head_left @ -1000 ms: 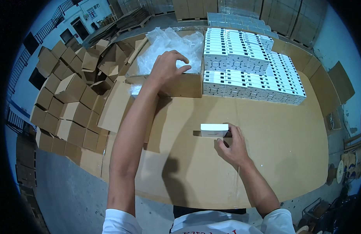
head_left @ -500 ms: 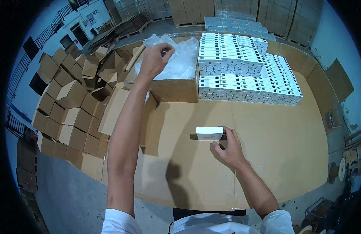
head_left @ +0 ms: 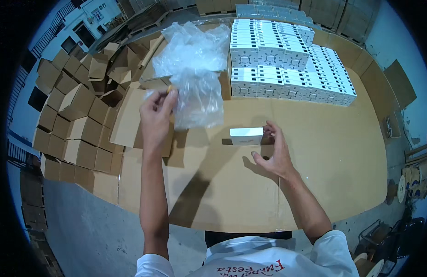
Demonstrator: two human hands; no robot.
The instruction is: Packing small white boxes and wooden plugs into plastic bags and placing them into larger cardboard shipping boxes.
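Left hand (head_left: 158, 111) pinching a clear plastic bag (head_left: 199, 105), right hand (head_left: 275, 159) spread beside a small white box (head_left: 246, 136).
I hold the bag by its left edge, in front of a carton (head_left: 226, 87) heaped with plastic; the box sits on the table (head_left: 333, 161), at my right fingertips, though I cannot tell whether they touch.

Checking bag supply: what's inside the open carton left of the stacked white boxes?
Crumpled clear plastic bags, heaped up in the carton. They cover its bottom; anything beneath can't be seen.
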